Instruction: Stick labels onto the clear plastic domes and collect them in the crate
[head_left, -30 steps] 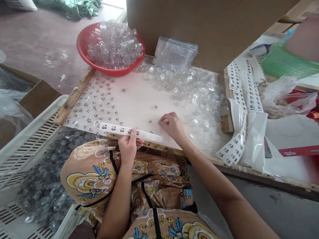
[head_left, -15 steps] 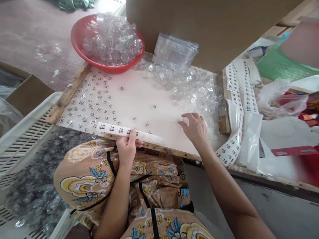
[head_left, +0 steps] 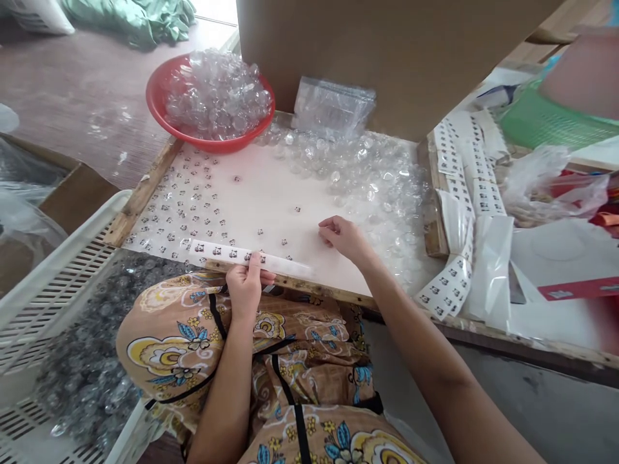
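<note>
My left hand grips a white strip of panda stickers at the near edge of a wood-framed white board, thumb on top and fingers beneath. Over the middle of the board, my right hand is closed in a pinch; whatever lies between the fingertips is too small or hidden to make out. Many small clear domed pieces are heaped on the board's far right. On its left side, clear pieces with panda pictures lie spread out, and a few sit singly near the middle.
A red bowl heaped with clear pieces stands at the board's far left corner. Behind it rises a large cardboard box. A white crate holding many pieces sits at lower left. Bundled sticker strips lie to the right.
My right hand has moved left, away from the heap of clear pieces, and its fingers have closed from apart to a pinch. My left hand keeps its hold on the strip.
</note>
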Demonstrator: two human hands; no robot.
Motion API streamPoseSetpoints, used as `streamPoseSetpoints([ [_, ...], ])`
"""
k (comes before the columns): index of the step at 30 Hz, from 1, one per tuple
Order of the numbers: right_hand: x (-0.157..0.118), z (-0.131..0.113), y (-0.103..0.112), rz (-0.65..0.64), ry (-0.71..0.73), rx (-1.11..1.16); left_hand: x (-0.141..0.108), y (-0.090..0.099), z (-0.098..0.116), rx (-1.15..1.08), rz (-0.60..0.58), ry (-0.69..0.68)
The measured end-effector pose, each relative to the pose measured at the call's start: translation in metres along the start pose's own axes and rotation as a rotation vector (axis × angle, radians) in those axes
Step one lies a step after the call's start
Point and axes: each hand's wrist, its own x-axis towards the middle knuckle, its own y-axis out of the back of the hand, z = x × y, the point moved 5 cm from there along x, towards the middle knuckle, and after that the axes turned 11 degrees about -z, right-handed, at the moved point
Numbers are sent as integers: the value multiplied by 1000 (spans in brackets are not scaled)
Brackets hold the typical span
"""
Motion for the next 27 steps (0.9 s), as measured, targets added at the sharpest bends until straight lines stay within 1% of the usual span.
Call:
streamPoseSetpoints([
  [4,-6,14,15,66,-45,-35,1,0,-2,9,-6,5],
  [7,-13,23,26,132,-43,-172,1,1,-4,-2,-10,13],
  [10,-25,22,35,251,-18,-418,1,1,-6,-35,-22,19],
  [12,-35,12,34,313,8,-509,0,2,-7,-39,-32,11],
  [14,-45,-4,23,307,79,-459,0,2,-7,-22,-53,-11],
  [15,-48,-15,12,262,136,-395,0,1,-7,-5,-67,-24],
  [16,-51,-27,-1,191,204,-318,-1,1,-6,17,-80,-36],
  [19,-54,-64,-52,-108,422,-132,-1,1,-4,76,-101,-65],
  [20,-54,-74,-65,-185,472,-96,-1,1,-4,75,-99,-67],
  [21,-53,-82,-76,-229,509,-82,-1,2,-5,53,-98,-64],
  [23,-51,-90,-87,-250,551,-100,-1,2,-7,-30,-97,-46],
  [25,-52,-89,-87,-214,580,-162,-1,2,-9,-93,-90,-24],
  [27,-57,-83,-84,-156,612,-244,-1,1,-10,-89,-75,-6],
])
